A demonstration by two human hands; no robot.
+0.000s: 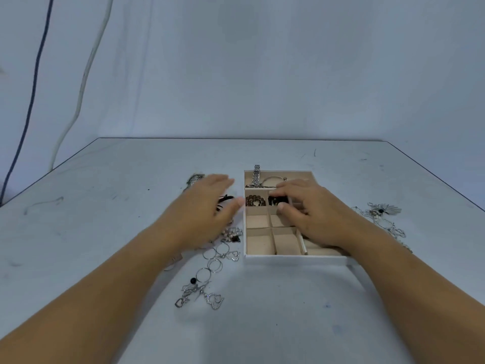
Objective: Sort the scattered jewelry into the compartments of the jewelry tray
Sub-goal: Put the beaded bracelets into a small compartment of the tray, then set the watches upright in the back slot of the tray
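Pale desk (105,219) holds a jewelry tray (296,259); left hand (204,208) hovers open; right hand (309,208) pinches black beads (277,200) inside.

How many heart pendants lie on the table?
3: one heart pendant beside the tray, two at the near pile. Hands may hide others.

Both forearms are bare, no sleeves showing; the left hand (203,206) and right hand (311,208) are bare too.
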